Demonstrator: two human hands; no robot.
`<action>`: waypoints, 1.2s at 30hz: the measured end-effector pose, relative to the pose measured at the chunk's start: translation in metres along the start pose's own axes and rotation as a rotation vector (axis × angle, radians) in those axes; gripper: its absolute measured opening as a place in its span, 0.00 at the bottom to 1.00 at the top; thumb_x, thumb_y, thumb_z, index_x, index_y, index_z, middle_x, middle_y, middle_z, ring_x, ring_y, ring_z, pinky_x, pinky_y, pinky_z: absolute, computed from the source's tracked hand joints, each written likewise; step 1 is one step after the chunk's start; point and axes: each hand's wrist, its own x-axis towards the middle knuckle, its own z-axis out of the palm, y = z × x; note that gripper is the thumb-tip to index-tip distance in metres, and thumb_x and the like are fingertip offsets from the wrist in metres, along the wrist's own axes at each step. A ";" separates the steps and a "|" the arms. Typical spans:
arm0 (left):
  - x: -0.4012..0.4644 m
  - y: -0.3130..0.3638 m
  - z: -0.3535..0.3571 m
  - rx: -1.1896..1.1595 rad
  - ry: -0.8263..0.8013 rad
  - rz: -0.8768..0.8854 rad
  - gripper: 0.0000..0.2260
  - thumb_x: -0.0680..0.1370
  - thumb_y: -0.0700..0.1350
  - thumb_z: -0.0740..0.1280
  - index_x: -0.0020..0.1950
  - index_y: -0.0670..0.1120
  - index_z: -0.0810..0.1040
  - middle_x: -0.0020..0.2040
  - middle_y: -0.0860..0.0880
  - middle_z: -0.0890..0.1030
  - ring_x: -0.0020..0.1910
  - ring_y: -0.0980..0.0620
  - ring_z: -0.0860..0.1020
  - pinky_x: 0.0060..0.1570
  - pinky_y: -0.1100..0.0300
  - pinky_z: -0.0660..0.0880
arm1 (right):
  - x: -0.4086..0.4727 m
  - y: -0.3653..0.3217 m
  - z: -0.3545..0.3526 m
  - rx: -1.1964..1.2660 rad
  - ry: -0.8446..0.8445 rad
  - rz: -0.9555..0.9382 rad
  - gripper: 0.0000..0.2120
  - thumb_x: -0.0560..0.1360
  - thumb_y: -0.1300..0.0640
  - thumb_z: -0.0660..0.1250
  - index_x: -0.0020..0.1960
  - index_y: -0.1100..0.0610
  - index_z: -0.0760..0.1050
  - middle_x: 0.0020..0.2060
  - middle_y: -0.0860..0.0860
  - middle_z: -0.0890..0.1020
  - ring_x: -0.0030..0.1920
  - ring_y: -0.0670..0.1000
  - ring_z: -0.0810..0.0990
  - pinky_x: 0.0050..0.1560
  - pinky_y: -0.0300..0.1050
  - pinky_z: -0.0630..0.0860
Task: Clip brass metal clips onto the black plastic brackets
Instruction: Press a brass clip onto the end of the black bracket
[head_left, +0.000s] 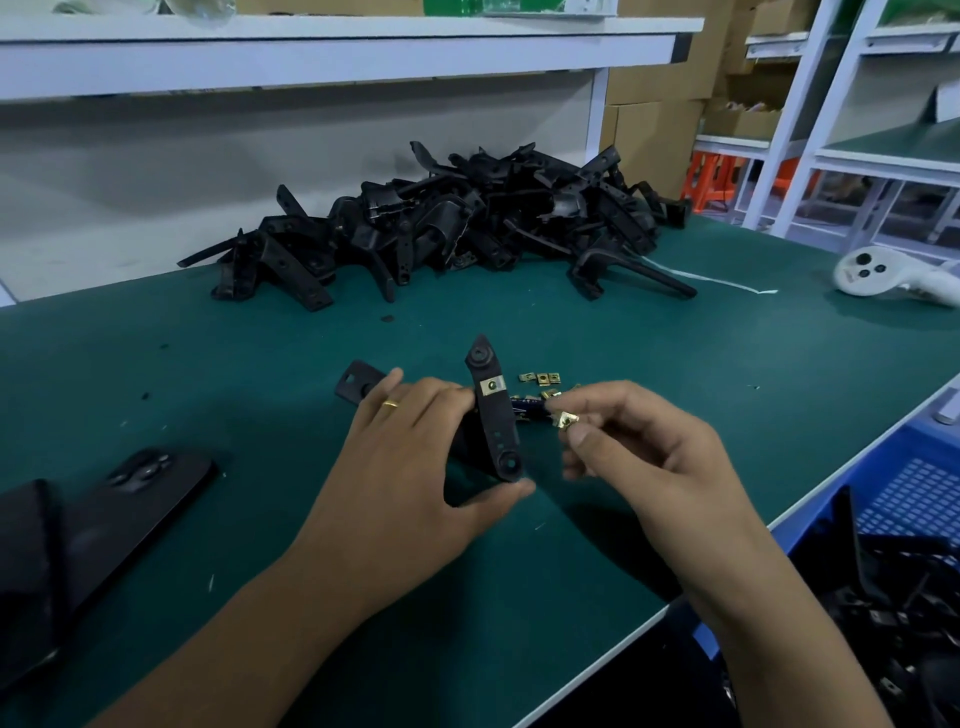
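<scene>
Left hand (415, 457) gripped a black bracket (493, 415) bearing one brass clip (493, 385); right hand (639, 441) pinched another clip (565, 419); a pile of brackets (441, 228) waited.

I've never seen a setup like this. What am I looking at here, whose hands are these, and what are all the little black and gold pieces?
There is no robot: a camera on a person's head looks down at their hands. The left hand grips a black plastic bracket that already carries one brass clip. The right hand pinches another brass clip. On the green table lie loose clips and, further back, a pile of brackets. A blue basket sits at the right.
</scene>
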 end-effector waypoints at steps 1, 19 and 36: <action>0.000 0.000 0.000 -0.002 0.006 0.008 0.27 0.74 0.70 0.66 0.64 0.53 0.74 0.57 0.60 0.75 0.60 0.59 0.74 0.79 0.46 0.59 | 0.000 0.001 0.003 0.020 -0.015 0.012 0.09 0.79 0.66 0.69 0.55 0.57 0.85 0.40 0.53 0.80 0.41 0.50 0.80 0.47 0.38 0.78; 0.001 0.002 -0.002 0.078 -0.015 0.036 0.28 0.74 0.70 0.66 0.64 0.51 0.75 0.60 0.57 0.76 0.63 0.55 0.74 0.78 0.48 0.58 | 0.002 -0.003 0.018 0.005 0.010 0.176 0.12 0.80 0.54 0.70 0.38 0.56 0.83 0.33 0.52 0.81 0.32 0.48 0.77 0.34 0.37 0.75; 0.001 0.004 -0.001 0.293 -0.070 0.083 0.33 0.76 0.70 0.62 0.68 0.45 0.73 0.63 0.50 0.78 0.66 0.49 0.73 0.78 0.44 0.60 | 0.003 0.001 0.024 -0.131 0.011 0.112 0.14 0.79 0.56 0.72 0.36 0.58 0.82 0.26 0.52 0.78 0.28 0.47 0.74 0.31 0.36 0.72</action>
